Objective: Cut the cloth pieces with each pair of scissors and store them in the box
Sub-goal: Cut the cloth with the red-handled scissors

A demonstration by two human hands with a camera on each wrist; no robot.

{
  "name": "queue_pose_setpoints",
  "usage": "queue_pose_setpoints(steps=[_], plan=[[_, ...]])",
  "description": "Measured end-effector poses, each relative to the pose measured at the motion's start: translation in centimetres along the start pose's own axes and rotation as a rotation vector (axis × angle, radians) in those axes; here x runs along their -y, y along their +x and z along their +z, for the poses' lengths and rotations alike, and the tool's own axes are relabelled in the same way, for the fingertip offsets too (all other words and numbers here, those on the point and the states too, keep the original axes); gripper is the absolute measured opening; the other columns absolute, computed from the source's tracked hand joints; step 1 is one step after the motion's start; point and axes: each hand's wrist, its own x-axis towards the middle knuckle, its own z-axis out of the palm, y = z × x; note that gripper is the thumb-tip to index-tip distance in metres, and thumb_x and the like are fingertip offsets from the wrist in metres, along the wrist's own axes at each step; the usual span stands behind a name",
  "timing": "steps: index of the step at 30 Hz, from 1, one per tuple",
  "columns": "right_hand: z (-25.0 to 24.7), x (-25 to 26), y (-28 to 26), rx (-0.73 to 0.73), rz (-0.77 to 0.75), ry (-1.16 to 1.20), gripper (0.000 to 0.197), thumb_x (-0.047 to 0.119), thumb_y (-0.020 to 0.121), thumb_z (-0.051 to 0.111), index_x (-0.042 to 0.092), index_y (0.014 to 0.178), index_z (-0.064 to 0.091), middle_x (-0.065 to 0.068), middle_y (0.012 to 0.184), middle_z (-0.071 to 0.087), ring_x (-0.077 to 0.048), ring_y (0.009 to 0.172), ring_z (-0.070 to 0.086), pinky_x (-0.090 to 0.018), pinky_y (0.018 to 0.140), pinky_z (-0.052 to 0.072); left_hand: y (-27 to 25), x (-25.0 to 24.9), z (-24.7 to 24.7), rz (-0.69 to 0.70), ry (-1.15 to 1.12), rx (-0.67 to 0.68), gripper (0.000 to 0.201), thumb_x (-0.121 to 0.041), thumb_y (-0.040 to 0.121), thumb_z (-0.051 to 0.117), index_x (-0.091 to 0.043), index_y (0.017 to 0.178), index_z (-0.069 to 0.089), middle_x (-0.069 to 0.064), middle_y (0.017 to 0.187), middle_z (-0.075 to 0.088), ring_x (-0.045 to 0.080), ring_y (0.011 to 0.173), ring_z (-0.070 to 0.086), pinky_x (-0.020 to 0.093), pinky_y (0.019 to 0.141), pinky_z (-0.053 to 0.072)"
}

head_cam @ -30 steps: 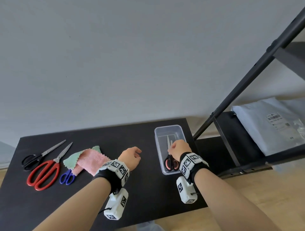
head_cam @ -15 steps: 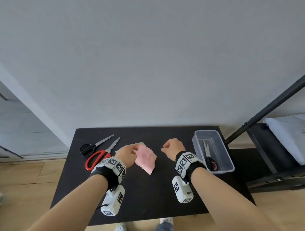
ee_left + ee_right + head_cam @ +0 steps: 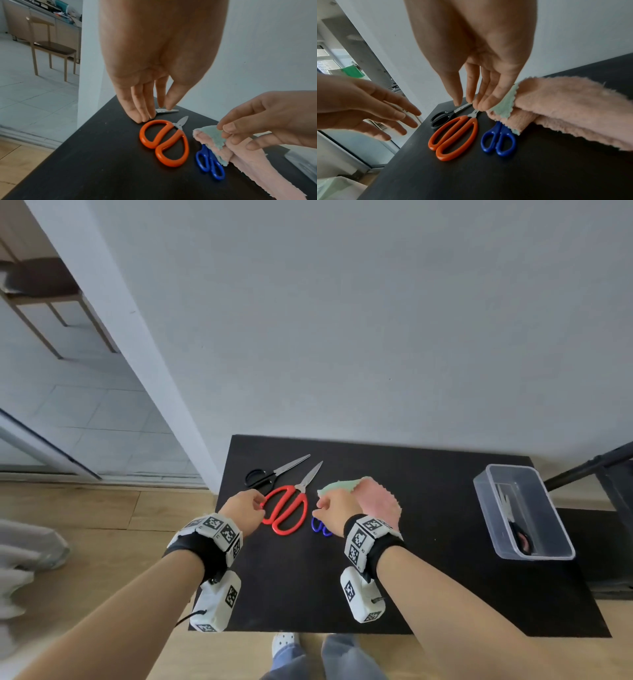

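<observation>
- Black tabletop point(image 3: 294, 594) against a pale grey wall carries everything, with wood flooring at the near edge and a tiled room beyond a doorway on the left
- Nearest the table's front edge, both forearms reach in; the left hand point(image 3: 244, 509) has its fingers straight and close together, tips down on the table beside the handles of the black scissors point(image 3: 260, 477), holding nothing
- Right hand point(image 3: 337, 506) pinches the edge of the green cloth point(image 3: 211, 133) between its fingertips, lifting a corner that lies folded with the pink cloth point(image 3: 378, 501)
- Between the hands lie the red scissors point(image 3: 287, 508), untouched; just beside them the blue scissors point(image 3: 499, 139) sit with their blades tucked under the cloths
- Further right, well apart, the clear box point(image 3: 522, 513) holds one pair of scissors with reddish handles
- My reading: one pair is finished and stored, three pairs are left to use, and both cloths are still out, so the job seems roughly a quarter done
- Hard to tell: whether the cloths carry cuts already; no cut scraps show in the box, though its clear walls blur the contents
- Blue blades are hidden, and the black handles are partly covered by the left hand in the left wrist view
</observation>
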Motion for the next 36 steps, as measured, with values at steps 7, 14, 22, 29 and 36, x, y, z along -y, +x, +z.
queue_pose_setpoints(steps=[7, 14, 22, 29, 36], plan=[[3.6, 1.4, 4.2, 0.016, 0.071, -0.065, 0.030, 0.031, 0.086, 0.062, 0.020, 0.113, 0.060, 0.000, 0.106, 0.067, -0.022, 0.105, 0.060, -0.045, 0.101, 0.039, 1.8, 2.3, 0.9, -0.064, -0.024, 0.049, 0.029, -0.016, 0.087, 0.053, -0.017, 0.115, 0.060, 0.004, 0.112, 0.064, 0.022, 0.106, 0.059, 0.026, 0.084, 0.043], [6.4, 0.2, 8.9, -0.006, 0.154, -0.121, 0.026, 0.033, 0.080, 0.064, 0.021, 0.102, 0.057, -0.002, 0.095, 0.067, -0.026, 0.099, 0.061, -0.049, 0.095, 0.043, 3.4, 2.7, 2.6, -0.101, -0.123, -0.009, 0.031, -0.012, 0.088, 0.055, -0.016, 0.119, 0.058, 0.005, 0.112, 0.064, 0.020, 0.106, 0.059, 0.023, 0.084, 0.040], [5.9, 0.8, 9.3, -0.059, 0.150, -0.224, 0.019, 0.018, 0.090, 0.057, 0.009, 0.106, 0.058, -0.010, 0.109, 0.064, -0.028, 0.101, 0.062, -0.031, 0.075, 0.046, 4.5, 1.7, 3.4, -0.188, -0.088, -0.034, 0.035, -0.009, 0.085, 0.064, -0.011, 0.119, 0.057, 0.008, 0.111, 0.063, 0.022, 0.106, 0.058, 0.028, 0.085, 0.044], [5.4, 1.3, 9.0, -0.037, 0.171, -0.231, 0.026, 0.020, 0.085, 0.063, 0.015, 0.072, 0.042, -0.006, 0.086, 0.057, -0.023, 0.076, 0.055, -0.030, 0.062, 0.041, 4.6, 1.8, 4.3, -0.292, -0.097, 0.001, 0.034, -0.001, 0.078, 0.061, -0.013, 0.109, 0.062, 0.008, 0.108, 0.065, 0.023, 0.100, 0.060, 0.027, 0.075, 0.047], [4.9, -0.4, 7.4, 0.099, 0.151, 0.073, 0.008, 0.010, 0.076, 0.062, 0.006, 0.069, 0.063, -0.012, 0.075, 0.071, -0.026, 0.075, 0.071, -0.039, 0.074, 0.059, 3.2, 1.4, 4.9, -0.365, -0.157, -0.021, 0.025, 0.002, 0.078, 0.059, -0.010, 0.099, 0.067, 0.010, 0.105, 0.066, 0.026, 0.099, 0.061, 0.027, 0.070, 0.043]])
